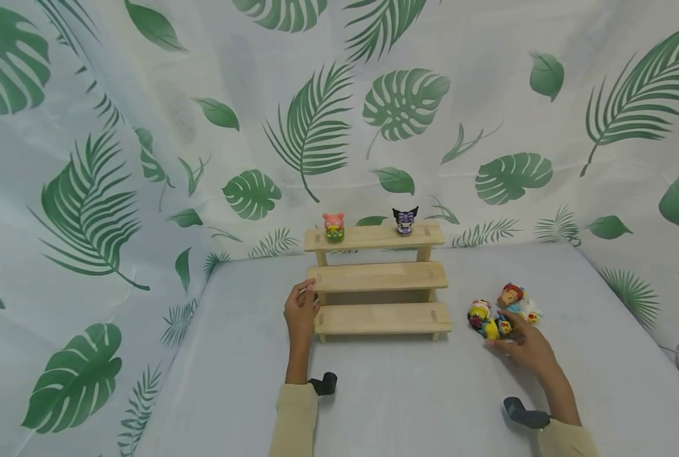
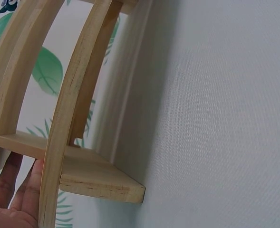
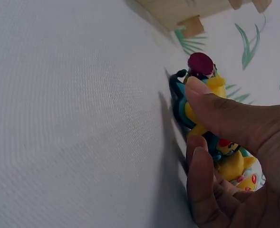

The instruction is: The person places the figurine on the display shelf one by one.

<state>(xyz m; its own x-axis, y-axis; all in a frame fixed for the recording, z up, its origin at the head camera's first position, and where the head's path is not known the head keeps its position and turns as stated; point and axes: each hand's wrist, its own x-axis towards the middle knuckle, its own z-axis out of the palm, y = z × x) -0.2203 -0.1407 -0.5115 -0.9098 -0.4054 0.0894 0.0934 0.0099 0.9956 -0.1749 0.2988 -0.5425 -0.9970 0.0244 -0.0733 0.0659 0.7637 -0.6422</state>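
A three-step wooden display stand [image 1: 379,277] stands on the table. At the left end of its middle step is my left hand [image 1: 302,309], with fingers [image 2: 8,183] reaching round the wood in the left wrist view. To the right of the stand, my right hand [image 1: 525,344] holds a yellow and dark blue figurine [image 1: 492,328] between thumb and fingers, low over the tabletop. The right wrist view shows that figurine [image 3: 192,111] partly covered by the thumb. Beside it lie a figurine with a pink-and-white top [image 1: 479,308] and a red-capped figurine [image 1: 511,294].
On the top step sit a pink figurine [image 1: 334,227] at the left and a black-eared purple figurine [image 1: 405,222] at the right. A white figurine [image 1: 530,311] lies by the red-capped one. Leaf-printed sheeting [image 1: 328,127] rises behind the white table [image 1: 408,400].
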